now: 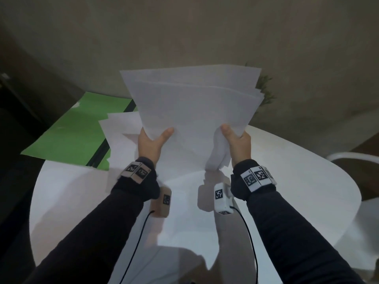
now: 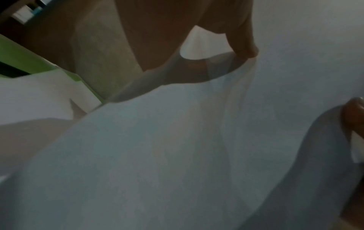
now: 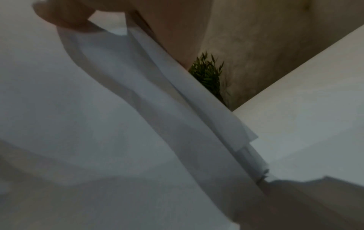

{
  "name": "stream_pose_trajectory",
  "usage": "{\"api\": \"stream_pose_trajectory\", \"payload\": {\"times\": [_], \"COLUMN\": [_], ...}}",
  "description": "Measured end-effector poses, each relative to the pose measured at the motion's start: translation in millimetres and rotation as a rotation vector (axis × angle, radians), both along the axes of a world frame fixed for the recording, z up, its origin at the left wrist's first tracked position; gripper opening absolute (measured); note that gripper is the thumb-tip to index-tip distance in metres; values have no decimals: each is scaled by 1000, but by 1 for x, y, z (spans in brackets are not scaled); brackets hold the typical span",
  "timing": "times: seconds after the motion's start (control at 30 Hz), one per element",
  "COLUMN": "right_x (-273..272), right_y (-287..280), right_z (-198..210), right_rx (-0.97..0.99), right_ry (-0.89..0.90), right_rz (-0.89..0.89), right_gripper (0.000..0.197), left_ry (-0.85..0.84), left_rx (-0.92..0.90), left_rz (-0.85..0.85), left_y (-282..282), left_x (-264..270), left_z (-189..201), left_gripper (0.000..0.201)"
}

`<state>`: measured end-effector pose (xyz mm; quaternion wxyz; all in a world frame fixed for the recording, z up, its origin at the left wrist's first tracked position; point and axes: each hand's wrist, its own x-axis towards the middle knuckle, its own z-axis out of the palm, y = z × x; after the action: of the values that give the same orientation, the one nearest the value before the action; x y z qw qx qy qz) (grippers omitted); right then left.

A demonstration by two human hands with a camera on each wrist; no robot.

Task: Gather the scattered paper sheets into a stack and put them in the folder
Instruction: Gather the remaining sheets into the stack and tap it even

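A loose bundle of white paper sheets (image 1: 194, 103) is held upright above the round white table (image 1: 307, 191), its edges uneven. My left hand (image 1: 151, 140) pinches the bundle's lower left corner, thumb in front. My right hand (image 1: 238, 140) grips the lower right, where the paper curls downward. The sheets fill the left wrist view (image 2: 177, 147) and the right wrist view (image 3: 118, 124). More white sheets (image 1: 121, 130) lie on the table, overlapping the open green folder (image 1: 78, 128) at the left.
The green folder hangs partly over the table's left edge. A green plant (image 1: 264, 89) stands behind the held sheets, also visible as the plant (image 3: 208, 77). A white chair back (image 1: 352, 156) is at the right. Beige floor lies beyond.
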<state>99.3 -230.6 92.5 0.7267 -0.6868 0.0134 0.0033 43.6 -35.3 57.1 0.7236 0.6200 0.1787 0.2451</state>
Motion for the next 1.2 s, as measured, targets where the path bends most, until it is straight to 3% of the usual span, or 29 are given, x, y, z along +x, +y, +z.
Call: {"api": "stream_pose_trajectory", "payload": {"times": [0.07, 0.17, 0.23, 0.4, 0.57, 0.67, 0.83, 1.0, 1.2], "right_x": [-1, -1, -2, -1, 14, 21, 27, 30, 41], "right_y": [-2, -2, 3, 18, 30, 34, 29, 28, 28], "right_z": [1, 10, 20, 73, 116, 120, 112, 120, 107], "right_rx": [-7, 17, 77, 165, 160, 118, 164, 158, 98], "right_ry": [8, -21, -70, -212, -192, -164, -124, -174, -235], "right_rz": [-18, -50, -85, -255, -293, -326, -384, -362, -370], "right_gripper": [12, 16, 8, 9, 38, 42, 20, 42, 31], "left_ry": [-11, -11, -39, -27, -46, -43, -58, -66, -68], "left_rx": [32, 93, 98, 125, 148, 153, 108, 67, 35], "left_rz": [40, 37, -2, -33, -42, -58, -63, -82, -89], "left_y": [-3, 3, 4, 0, -2, -2, 0, -1, -3], "left_x": [0, 3, 6, 8, 9, 8, 8, 8, 6], "left_z": [0, 7, 14, 16, 14, 14, 11, 12, 16], "left_gripper": [57, 50, 49, 57, 63, 60, 60, 69, 71]}}
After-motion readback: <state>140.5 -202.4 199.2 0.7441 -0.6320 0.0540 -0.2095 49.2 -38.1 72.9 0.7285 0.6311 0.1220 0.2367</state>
